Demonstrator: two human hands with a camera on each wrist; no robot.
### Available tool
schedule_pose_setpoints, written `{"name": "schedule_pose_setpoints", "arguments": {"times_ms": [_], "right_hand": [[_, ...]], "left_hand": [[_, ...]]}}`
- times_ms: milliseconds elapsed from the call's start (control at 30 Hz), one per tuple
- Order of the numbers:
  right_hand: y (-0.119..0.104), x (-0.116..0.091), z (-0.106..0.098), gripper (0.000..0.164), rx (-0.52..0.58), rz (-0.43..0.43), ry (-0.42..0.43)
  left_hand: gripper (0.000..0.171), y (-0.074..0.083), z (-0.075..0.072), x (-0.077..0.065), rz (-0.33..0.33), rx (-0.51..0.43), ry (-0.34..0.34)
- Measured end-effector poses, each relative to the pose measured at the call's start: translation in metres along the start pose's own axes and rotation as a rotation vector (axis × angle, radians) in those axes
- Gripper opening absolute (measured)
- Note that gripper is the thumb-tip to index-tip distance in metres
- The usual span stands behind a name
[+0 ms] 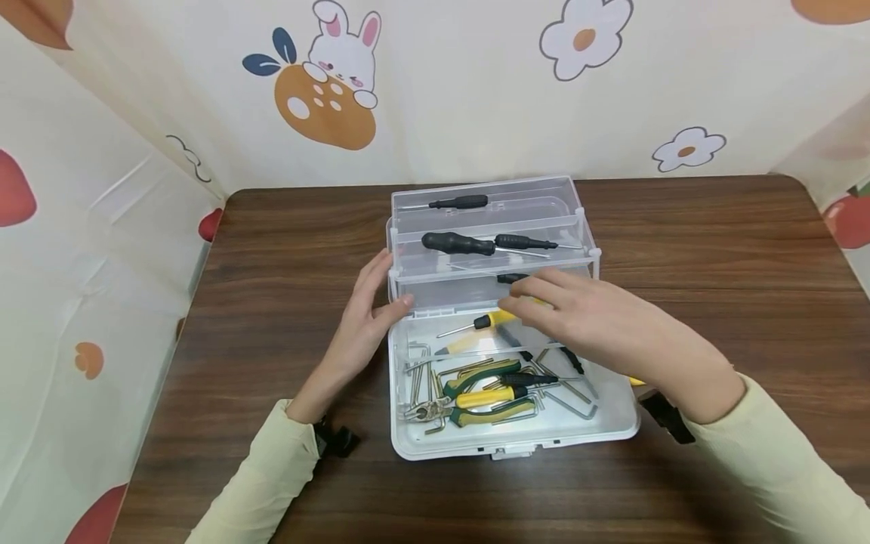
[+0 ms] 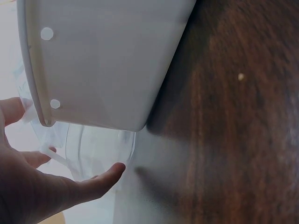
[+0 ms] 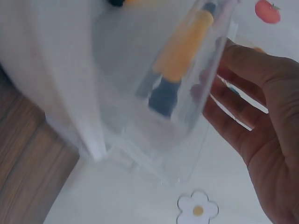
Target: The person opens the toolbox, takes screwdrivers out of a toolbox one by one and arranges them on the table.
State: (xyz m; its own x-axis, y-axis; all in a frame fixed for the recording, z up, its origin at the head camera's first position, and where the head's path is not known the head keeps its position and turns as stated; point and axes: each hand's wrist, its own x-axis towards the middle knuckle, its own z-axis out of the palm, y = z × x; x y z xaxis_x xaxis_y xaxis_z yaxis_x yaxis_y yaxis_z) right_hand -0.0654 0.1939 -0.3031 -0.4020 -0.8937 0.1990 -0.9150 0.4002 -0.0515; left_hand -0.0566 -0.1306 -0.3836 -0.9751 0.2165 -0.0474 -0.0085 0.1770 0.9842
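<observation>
A white toolbox (image 1: 516, 447) stands open on the table, its clear tiered trays (image 1: 435, 289) raised at the back. My left hand (image 1: 363, 325) is at the left side of the trays, fingers extended and thumb apart. Over the right part of the trays, my right hand (image 1: 578, 310) has bent fingers. In the right wrist view its fingertips and thumb grip the wall of a clear tray (image 3: 140, 126), with some fingertips showing through the plastic. A yellow-and-black screwdriver (image 3: 180, 51) lies in that tray. Part of this screwdriver is hidden by the hand in the head view.
The upper trays hold black-handled screwdrivers (image 1: 458, 243). In the base lie green-and-yellow pliers (image 1: 492, 415), a yellow screwdriver (image 1: 485, 397) and several hex keys (image 1: 578, 412). A patterned cloth wall (image 1: 462, 98) rises behind the wooden table (image 1: 292, 249).
</observation>
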Motion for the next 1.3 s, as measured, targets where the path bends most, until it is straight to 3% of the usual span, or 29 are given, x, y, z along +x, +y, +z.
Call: {"name": "schedule_pose_setpoints", "arguments": {"times_ms": [167, 400, 633, 967, 1300], "right_hand": [[0.000, 0.006, 0.005, 0.062, -0.008, 0.020, -0.081], [0.003, 0.008, 0.010, 0.053, -0.016, 0.009, -0.066], [0.003, 0.011, 0.012, 0.056, -0.058, 0.007, -0.084], [0.007, 0.011, 0.009, 0.056, -0.067, -0.012, -0.042], [0.005, 0.004, -0.002, 0.062, -0.048, 0.041, -0.052]], "left_hand": [[0.070, 0.001, 0.001, 0.000, -0.004, -0.003, -0.005], [0.070, 0.002, 0.000, 0.000, -0.010, 0.003, -0.001], [0.071, 0.002, 0.000, 0.000, -0.015, 0.003, 0.004], [0.070, 0.002, 0.001, 0.001, -0.012, 0.008, 0.001], [0.070, 0.001, 0.001, 0.000, -0.002, 0.012, 0.004]]}}
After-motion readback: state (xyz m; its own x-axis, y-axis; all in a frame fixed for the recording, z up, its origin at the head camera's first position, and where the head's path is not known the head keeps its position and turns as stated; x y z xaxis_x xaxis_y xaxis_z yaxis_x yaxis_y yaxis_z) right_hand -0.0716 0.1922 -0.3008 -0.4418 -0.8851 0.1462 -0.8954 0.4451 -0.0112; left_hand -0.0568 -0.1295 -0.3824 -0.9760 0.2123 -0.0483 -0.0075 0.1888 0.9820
